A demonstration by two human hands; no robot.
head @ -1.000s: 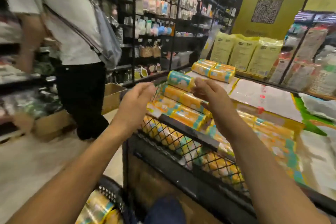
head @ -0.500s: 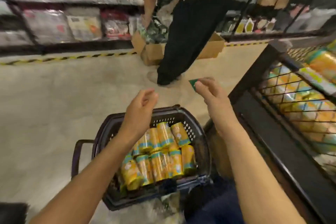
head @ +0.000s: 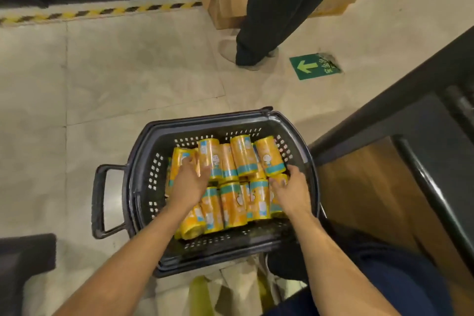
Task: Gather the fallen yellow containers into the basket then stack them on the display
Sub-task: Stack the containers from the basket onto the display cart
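Note:
A black plastic basket (head: 143, 146) stands on the floor in front of me, filled with several yellow containers (head: 242, 156) with teal bands, lying in two rough rows. My left hand (head: 191, 183) reaches into the basket's left side, and its spread fingers rest on a container in the far row. My right hand (head: 291, 187) is at the basket's right side, with thumb and fingers curled round the top of a container (head: 280, 179) in the near row. The black frame of the display (head: 410, 100) rises on the right; its shelves are out of view.
A person in dark trousers (head: 269, 20) stands just beyond the basket beside an open cardboard box (head: 225, 2). A green arrow sign (head: 314, 67) lies on the floor. The basket's handle (head: 98, 200) sticks out left. Shelving behind striped tape lines the far side.
My view has swung down from the display to the basket on the floor. Both hands have dropped from above the basket into it and now touch the containers.

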